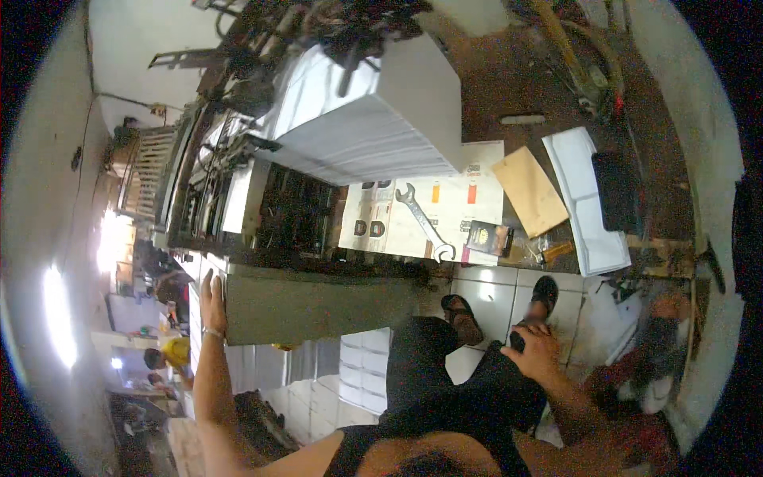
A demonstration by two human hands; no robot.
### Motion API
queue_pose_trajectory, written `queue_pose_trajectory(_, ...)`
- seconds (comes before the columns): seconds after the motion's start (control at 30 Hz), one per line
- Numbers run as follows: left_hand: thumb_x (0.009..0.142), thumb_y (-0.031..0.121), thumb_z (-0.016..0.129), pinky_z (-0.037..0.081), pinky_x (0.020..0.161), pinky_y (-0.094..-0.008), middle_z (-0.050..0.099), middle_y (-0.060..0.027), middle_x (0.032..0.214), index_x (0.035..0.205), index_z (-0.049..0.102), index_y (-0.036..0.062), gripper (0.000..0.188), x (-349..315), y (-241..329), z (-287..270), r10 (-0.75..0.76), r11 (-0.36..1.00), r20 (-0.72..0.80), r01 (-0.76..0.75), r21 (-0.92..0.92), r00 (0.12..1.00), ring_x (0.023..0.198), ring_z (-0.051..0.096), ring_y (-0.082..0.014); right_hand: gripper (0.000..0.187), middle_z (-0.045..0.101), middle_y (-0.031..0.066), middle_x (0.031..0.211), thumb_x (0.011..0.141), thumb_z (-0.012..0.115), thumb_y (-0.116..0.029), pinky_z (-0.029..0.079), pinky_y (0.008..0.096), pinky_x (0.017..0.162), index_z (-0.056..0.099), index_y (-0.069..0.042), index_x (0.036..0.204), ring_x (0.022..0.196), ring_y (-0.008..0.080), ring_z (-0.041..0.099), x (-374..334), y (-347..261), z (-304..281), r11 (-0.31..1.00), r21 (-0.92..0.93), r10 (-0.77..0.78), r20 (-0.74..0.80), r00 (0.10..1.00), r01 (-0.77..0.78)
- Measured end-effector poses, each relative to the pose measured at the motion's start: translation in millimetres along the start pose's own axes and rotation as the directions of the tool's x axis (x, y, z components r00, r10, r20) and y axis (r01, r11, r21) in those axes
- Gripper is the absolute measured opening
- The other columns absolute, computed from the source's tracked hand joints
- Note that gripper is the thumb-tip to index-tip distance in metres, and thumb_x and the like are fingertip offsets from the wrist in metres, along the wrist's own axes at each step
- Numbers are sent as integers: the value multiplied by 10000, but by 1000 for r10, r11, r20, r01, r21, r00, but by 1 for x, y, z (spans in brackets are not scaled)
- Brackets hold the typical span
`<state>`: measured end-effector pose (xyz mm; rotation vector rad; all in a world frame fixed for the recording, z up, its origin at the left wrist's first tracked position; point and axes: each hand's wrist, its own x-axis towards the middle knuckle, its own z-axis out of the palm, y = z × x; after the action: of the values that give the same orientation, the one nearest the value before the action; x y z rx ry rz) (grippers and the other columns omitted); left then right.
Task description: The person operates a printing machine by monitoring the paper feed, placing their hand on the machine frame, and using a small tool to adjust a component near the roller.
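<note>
On the left, my left hand point(213, 308) lies with fingers stretched along the end of a long grey-green panel point(318, 306) of the machine. No held thing shows in it. My right hand point(536, 354) rests over my knee in black trousers, its fingers and thumb spread around a dark patch that looks like the trouser cloth. Ahead of me a steel open-end wrench point(425, 222) lies on a printed sheet point(373, 203). A small dark box point(488, 238) sits near the wrench's lower end, well apart from both hands.
A tall stack of white paper point(373, 131) stands by the machine point(294, 211). A tan envelope point(531, 191), a folded white sheet point(584, 203) and a black flat object point(616, 191) lie at right. White sheets point(366, 370) are below the panel. Another person point(171, 354) is far left.
</note>
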<state>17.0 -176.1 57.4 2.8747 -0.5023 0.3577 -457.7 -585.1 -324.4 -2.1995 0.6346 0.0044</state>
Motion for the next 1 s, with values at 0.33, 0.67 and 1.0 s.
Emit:
queue_pose_trajectory(0.33,991,512,573,392,1103,-452,569,-231,1392,1406,568,9,652,-5,-9,7,-53,997,-198,63,43,979,1296,526,-383,573,676,163,1228,793,768,-531,399,514,1068,734,-82,1147,1215,361,589,-3,-9,19,993,-115,-12,-81,997,2)
queue_pose_trajectory(0.67,892,711,580,472,931,-459,702,-158,1124,1478,537,125,830,-22,23,-14,-1,996,-134,14,94,991,1056,663,-332,449,726,134,1063,776,763,-532,462,507,976,762,-183,1059,1070,363,647,-12,-17,32,975,-215,-70,-88,994,49)
queue_pose_trajectory(1.0,806,738,657,274,1130,-658,601,-169,1359,1552,429,169,966,-46,-1,1,38,998,-122,-45,-52,992,1281,553,-374,919,215,230,1663,766,719,-731,216,726,1139,512,-230,1508,1551,451,90,-97,-78,27,927,-318,224,45,973,-199)
